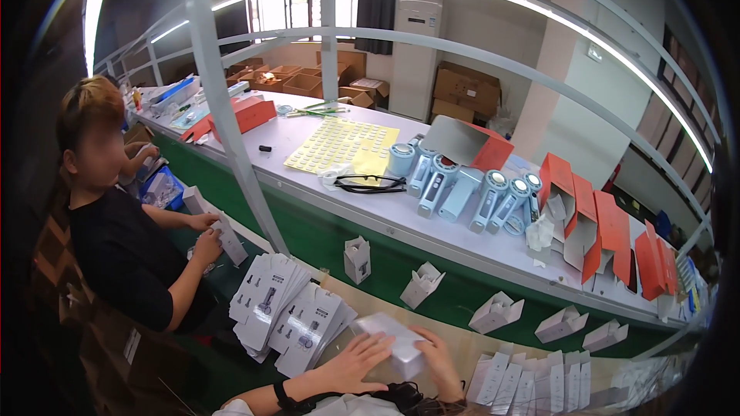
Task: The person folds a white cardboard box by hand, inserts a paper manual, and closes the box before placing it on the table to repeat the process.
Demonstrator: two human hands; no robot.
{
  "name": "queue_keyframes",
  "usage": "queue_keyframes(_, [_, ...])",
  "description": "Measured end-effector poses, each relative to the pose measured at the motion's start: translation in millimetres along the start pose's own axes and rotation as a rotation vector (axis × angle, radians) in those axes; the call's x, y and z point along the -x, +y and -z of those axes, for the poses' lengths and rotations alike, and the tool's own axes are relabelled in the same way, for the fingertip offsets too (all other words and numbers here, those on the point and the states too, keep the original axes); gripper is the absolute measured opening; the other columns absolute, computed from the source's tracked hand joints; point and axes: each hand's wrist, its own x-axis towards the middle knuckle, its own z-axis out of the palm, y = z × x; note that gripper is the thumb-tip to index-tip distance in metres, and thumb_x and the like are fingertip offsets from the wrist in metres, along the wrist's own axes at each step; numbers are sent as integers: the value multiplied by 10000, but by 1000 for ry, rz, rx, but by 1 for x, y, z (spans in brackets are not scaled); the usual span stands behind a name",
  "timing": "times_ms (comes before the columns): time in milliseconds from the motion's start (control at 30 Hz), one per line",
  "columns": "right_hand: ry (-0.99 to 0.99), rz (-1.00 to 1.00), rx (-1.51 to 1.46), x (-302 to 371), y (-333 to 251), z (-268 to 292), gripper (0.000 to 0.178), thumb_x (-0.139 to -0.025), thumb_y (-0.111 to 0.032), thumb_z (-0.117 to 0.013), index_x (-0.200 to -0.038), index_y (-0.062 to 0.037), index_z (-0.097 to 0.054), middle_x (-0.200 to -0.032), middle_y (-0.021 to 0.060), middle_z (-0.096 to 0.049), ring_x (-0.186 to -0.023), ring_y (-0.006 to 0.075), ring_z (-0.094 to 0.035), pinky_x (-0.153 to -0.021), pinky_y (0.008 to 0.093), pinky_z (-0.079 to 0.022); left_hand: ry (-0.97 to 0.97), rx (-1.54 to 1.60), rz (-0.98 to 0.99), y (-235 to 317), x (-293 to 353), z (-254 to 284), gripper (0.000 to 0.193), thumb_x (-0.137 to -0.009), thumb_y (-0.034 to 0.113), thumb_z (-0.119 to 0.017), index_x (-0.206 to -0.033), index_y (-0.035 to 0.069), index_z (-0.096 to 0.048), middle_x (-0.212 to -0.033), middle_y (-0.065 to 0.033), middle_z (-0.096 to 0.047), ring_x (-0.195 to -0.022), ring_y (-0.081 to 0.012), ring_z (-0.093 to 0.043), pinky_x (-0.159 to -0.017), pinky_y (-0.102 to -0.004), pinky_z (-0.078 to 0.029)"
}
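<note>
- At the near side of the pale wooden table (378,302), our left hand (353,364) grasps a white carton (405,351), its fingers laid over the upper face, and our right hand (438,358) clasps the right end.
- Between them, the carton's long axis seems to slant from far left to near right, though blur softens it; neither hand is nearer, as both touch it.
- Left of the carton we see stacks of flat printed boxes (266,304); right of our right hand, narrow white boxes (520,381) in a row.
- Just beyond, open-flapped boxes (422,286) stand apart in a slanting line.
- Off to our left, a co-worker (127,262) in black holds a slim white box (230,240).
- Farther off, a second table (277,129) bears light-blue handheld devices (462,194), black-rimmed glasses (374,184), a yellow sticker sheet (347,142) and orange-red boxes (605,235).
- Farthest back, we make out brown cardboard boxes (466,92).
</note>
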Motion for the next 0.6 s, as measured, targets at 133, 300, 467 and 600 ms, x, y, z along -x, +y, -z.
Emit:
queue_keyframes(133, [361,120,480,32,41,112,447,-729,-92,-583,-1163,12,-600,-1100,175,-627,-1007,266,-596,-909,339,-446,-114,-436,540,-68,49,-21,828,-821,512,-607,-1431,62,-273,-1474,-266,-213,-1365,-448,-191,-1049,-626,-210])
queue_keyframes(300, [427,-33,1074,104,52,144,626,-799,-286,-625,-1290,63,-456,-1325,290,-445,-1258,430,-388,-1047,483,-323,-276,-462,1072,-120,92,-30,917,-811,582,-567,-1480,91,-174,-1503,-297,-62,-1391,-473,-57,-1022,-699,-142])
queue_keyframes(467, [548,-94,1499,141,85,149,630,-818,-310,-600,-1290,78,-444,-1351,297,-411,-1268,452,-361,-1041,501,-326,-158,-493,940,-110,87,-22,762,-841,522,-564,-1387,36,-352,-1402,-311,-323,-1330,-457,-273,-1031,-643,-211])
queue_keyframes(600, [625,-103,1649,160,123,171,642,-827,-330,-586,-1299,78,-433,-1365,296,-394,-1277,450,-350,-1038,516,-321,28,-30,767,-48,18,59,432,-858,326,-629,-1111,-13,-541,-1061,-222,-601,-1049,-399,-549,-981,-545,-360])
